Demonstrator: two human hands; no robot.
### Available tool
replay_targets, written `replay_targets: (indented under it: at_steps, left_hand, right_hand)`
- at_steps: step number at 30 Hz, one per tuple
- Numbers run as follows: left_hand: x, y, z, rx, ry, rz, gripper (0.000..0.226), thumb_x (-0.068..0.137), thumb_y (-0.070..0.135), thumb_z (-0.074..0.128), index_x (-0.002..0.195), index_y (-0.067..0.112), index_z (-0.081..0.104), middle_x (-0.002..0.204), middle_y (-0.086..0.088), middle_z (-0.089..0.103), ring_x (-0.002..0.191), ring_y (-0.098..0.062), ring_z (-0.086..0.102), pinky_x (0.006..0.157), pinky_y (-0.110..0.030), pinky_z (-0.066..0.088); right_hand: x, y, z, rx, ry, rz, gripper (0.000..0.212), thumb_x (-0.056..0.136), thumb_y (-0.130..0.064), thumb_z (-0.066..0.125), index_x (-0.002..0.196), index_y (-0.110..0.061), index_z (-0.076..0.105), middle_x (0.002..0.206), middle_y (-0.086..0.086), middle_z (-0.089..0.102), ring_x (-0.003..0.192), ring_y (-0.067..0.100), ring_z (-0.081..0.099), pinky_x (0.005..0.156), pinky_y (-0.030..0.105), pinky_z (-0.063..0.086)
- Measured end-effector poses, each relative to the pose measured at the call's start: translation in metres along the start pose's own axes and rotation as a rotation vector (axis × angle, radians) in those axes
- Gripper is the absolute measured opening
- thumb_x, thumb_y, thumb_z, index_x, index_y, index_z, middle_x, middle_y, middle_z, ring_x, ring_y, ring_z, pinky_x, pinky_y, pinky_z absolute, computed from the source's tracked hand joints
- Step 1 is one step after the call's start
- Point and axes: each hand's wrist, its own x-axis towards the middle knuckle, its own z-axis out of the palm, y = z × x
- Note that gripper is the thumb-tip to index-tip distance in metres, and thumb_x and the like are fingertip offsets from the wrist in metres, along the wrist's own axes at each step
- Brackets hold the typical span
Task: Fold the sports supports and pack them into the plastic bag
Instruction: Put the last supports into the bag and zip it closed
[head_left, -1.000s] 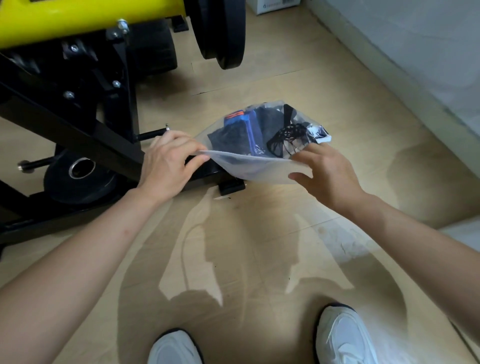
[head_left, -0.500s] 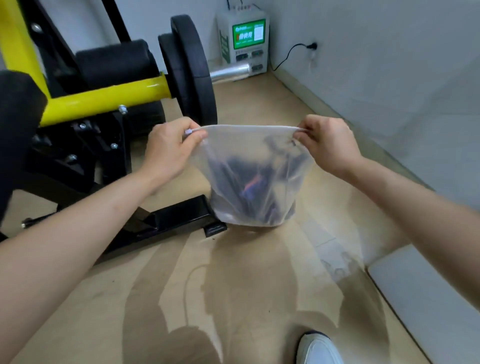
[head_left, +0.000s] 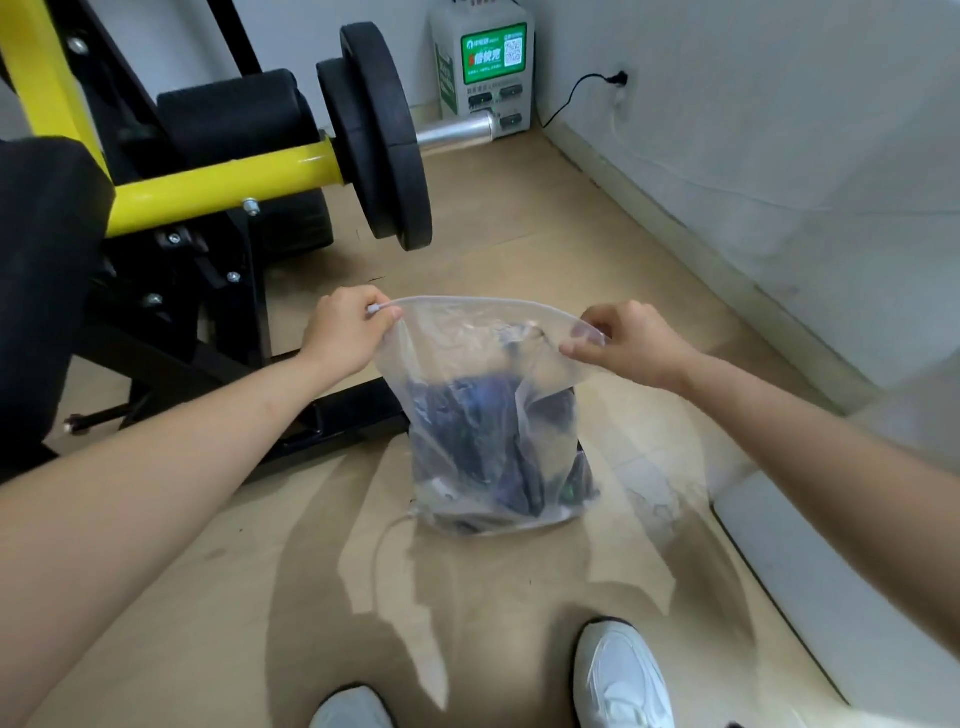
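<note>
Pale wooden floor (head_left: 519, 218) meets a white wall (head_left: 779, 130) on the right, with a green-fronted power-bank station (head_left: 485, 67) in the corner (its cable runs to a wall socket). A yellow-and-black weight machine (head_left: 218, 182) with black weight plates (head_left: 384, 135) stands to the left. The left hand (head_left: 345, 332) and right hand (head_left: 631, 340) each pinch the rim of the clear plastic bag (head_left: 467, 338), stretching it. Dark sports supports (head_left: 483, 431) lie bunched at its bottom.

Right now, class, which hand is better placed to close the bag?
Left, probably: the left hand pinches what looks like the white slider at the corner of the bag; the right hand only holds the rim.
</note>
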Motion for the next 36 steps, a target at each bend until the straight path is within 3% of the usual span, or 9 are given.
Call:
replay_targets:
  at_steps: [3, 8, 12, 15, 17, 20, 27, 31, 36]
  left_hand:
    - [0.010, -0.007, 0.007, -0.052, 0.006, -0.012, 0.023, 0.098, 0.032, 0.062, 0.082, 0.017, 0.071, 0.077, 0.005, 0.067, 0.082, -0.024, 0.066, 0.080, -0.049, 0.057]
    - [0.031, -0.009, 0.020, -0.227, 0.011, -0.149, 0.020, 0.096, 0.031, 0.065, 0.084, 0.017, 0.073, 0.077, -0.004, 0.071, 0.078, -0.024, 0.067, 0.077, -0.041, 0.056]
    - [0.028, 0.015, 0.004, -0.494, -0.092, -0.290, 0.016, 0.096, 0.017, 0.068, 0.090, 0.003, 0.074, 0.080, -0.011, 0.072, 0.060, -0.015, 0.059, 0.060, -0.025, 0.053]
    - [0.015, 0.045, -0.013, -0.506, -0.172, -0.360, 0.014, 0.096, 0.011, 0.068, 0.084, 0.004, 0.072, 0.060, 0.005, 0.068, 0.050, -0.004, 0.057, 0.055, -0.017, 0.050]
    - [0.003, 0.070, -0.024, -0.492, -0.249, -0.402, 0.020, 0.095, 0.009, 0.068, 0.076, 0.007, 0.071, 0.058, 0.004, 0.067, 0.048, -0.002, 0.057, 0.056, -0.020, 0.051]
    - [-0.008, 0.115, -0.046, -0.487, -0.295, -0.437, 0.022, 0.094, 0.010, 0.069, 0.072, 0.009, 0.072, 0.067, -0.010, 0.069, 0.056, -0.014, 0.060, 0.064, -0.028, 0.052]
    - [0.015, 0.230, -0.149, -0.583, -0.229, -0.543, 0.020, 0.095, 0.010, 0.065, 0.079, 0.018, 0.073, 0.066, -0.004, 0.068, 0.051, -0.007, 0.057, 0.059, -0.022, 0.050]
    - [0.039, 0.297, -0.209, -0.625, -0.216, -0.585, 0.021, 0.094, 0.010, 0.066, 0.074, 0.016, 0.073, 0.067, -0.007, 0.070, 0.056, -0.015, 0.058, 0.062, -0.028, 0.051]
    - [0.072, 0.366, -0.273, -0.634, -0.223, -0.608, 0.023, 0.094, 0.009, 0.068, 0.073, 0.017, 0.072, 0.063, -0.006, 0.068, 0.057, -0.019, 0.057, 0.062, -0.033, 0.047]
  right_hand:
    - [0.003, 0.012, 0.001, 0.026, -0.016, -0.016, 0.022, 0.086, -0.030, 0.075, 0.083, -0.009, 0.069, 0.063, 0.004, 0.053, 0.057, 0.018, 0.041, 0.048, 0.020, 0.029]
    - [0.031, 0.026, -0.013, 0.197, 0.088, 0.104, 0.009, 0.086, -0.017, 0.075, 0.079, -0.011, 0.073, 0.061, 0.004, 0.064, 0.047, 0.000, 0.051, 0.047, 0.010, 0.037]
    - [0.028, 0.022, -0.051, 0.372, 0.134, 0.176, 0.007, 0.085, -0.012, 0.078, 0.080, -0.008, 0.074, 0.060, 0.005, 0.063, 0.043, -0.002, 0.051, 0.048, 0.011, 0.042]
    - [0.014, 0.006, -0.078, 0.349, 0.049, 0.225, 0.011, 0.086, -0.014, 0.077, 0.076, -0.010, 0.074, 0.062, 0.010, 0.066, 0.043, 0.000, 0.051, 0.048, 0.015, 0.045]
    - [0.005, -0.010, -0.094, 0.342, 0.000, 0.282, 0.013, 0.086, -0.015, 0.077, 0.074, -0.011, 0.073, 0.062, 0.011, 0.068, 0.044, 0.004, 0.053, 0.051, 0.021, 0.049]
    - [0.000, -0.040, -0.126, 0.346, -0.010, 0.361, 0.020, 0.087, -0.016, 0.076, 0.068, -0.019, 0.070, 0.057, 0.005, 0.064, 0.047, 0.010, 0.052, 0.056, 0.028, 0.049]
    - [0.011, -0.108, -0.263, 0.474, 0.015, 0.508, 0.014, 0.089, -0.013, 0.072, 0.075, -0.015, 0.074, 0.055, 0.002, 0.062, 0.047, 0.015, 0.051, 0.057, 0.027, 0.046]
    - [0.014, -0.150, -0.338, 0.656, 0.080, 0.607, 0.021, 0.091, -0.009, 0.070, 0.072, -0.019, 0.072, 0.063, 0.012, 0.064, 0.057, 0.021, 0.052, 0.059, 0.035, 0.048]
    - [0.019, -0.190, -0.421, 0.704, 0.172, 0.702, 0.017, 0.089, -0.016, 0.073, 0.072, -0.016, 0.072, 0.058, 0.003, 0.065, 0.052, 0.016, 0.053, 0.059, 0.032, 0.049]
